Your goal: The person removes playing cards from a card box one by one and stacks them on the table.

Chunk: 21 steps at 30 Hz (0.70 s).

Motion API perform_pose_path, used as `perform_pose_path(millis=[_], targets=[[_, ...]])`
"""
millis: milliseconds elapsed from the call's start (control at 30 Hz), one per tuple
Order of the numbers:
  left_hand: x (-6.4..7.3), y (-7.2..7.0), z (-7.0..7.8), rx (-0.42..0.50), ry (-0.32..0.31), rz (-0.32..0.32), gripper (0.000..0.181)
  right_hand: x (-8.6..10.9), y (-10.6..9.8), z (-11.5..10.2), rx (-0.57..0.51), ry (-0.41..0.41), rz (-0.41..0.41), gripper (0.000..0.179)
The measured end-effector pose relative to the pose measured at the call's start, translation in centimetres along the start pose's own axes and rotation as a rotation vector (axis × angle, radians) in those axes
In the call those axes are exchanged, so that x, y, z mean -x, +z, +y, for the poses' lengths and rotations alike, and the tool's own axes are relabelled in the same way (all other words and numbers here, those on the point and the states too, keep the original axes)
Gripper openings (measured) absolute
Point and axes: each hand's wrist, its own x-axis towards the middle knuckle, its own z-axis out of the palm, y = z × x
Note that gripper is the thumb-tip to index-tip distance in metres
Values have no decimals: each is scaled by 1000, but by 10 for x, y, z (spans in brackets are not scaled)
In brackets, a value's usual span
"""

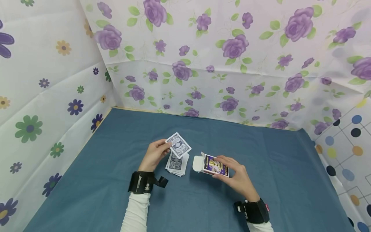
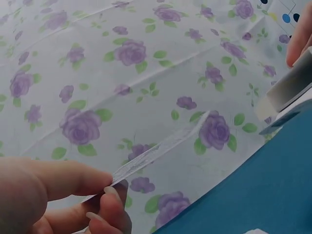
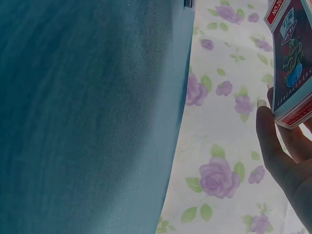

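Observation:
Between thumb and fingers my left hand (image 1: 155,155) pinches a playing card (image 1: 178,145) by its left edge, its patterned back facing up. In the left wrist view that card (image 2: 161,150) appears nearly edge-on, so I cannot tell whether it is one card or a few. Just below it a loose pile of playing cards (image 1: 176,163) lies on the table, the top one back up. My right hand (image 1: 235,175) grips a card box (image 1: 215,165) by its sides, the flap (image 1: 198,163) hanging out toward the pile. The box's inside is hidden in the head view.
A blue cloth (image 1: 275,174) covers the table. Flower-printed sheets (image 1: 203,58) hang behind it and on the left side, and a dotted sheet (image 1: 347,161) stands at the right. Black straps (image 1: 142,182) circle both wrists.

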Motion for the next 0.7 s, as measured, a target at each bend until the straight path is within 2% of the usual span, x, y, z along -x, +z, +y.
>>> perform_pose_path(millis=[167, 433, 700], targets=[[-3, -5, -5, -1, -22, 60, 32, 0, 1, 1, -8, -1, -2, 54], [-8, -9, -14, -126, -31, 180, 40, 1, 3, 3, -11, -3, -4, 54], [-13, -12, -31, -216, 1, 214, 32, 2, 3, 6, -14, 19, -15, 55]])
